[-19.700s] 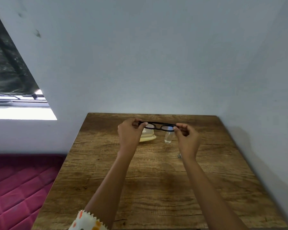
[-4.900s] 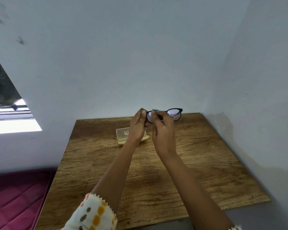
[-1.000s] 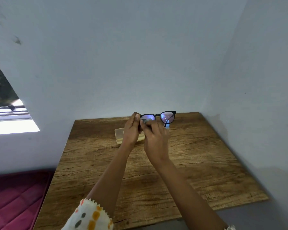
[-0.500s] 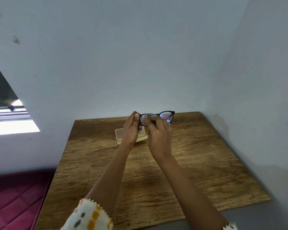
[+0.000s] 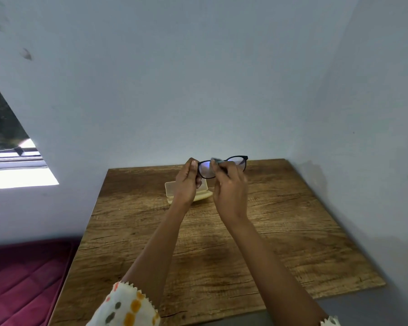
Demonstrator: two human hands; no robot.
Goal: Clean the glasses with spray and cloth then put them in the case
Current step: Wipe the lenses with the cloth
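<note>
A black frame is seen on the glasses, with a purplish sheen on the lens. The cloth is greyish. The case by the table's far edge is coloured pale yellow, and the table is done in brown woodgrain. The sleeve is patterned white with orange and grey-green dots. The quilt is stitched magenta.

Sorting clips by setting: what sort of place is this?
Probably a home bedroom: a wooden table in a corner of plain walls, a window at left, a quilted red mattress beside it.

Wooden table, maroon mattress, window.
</note>
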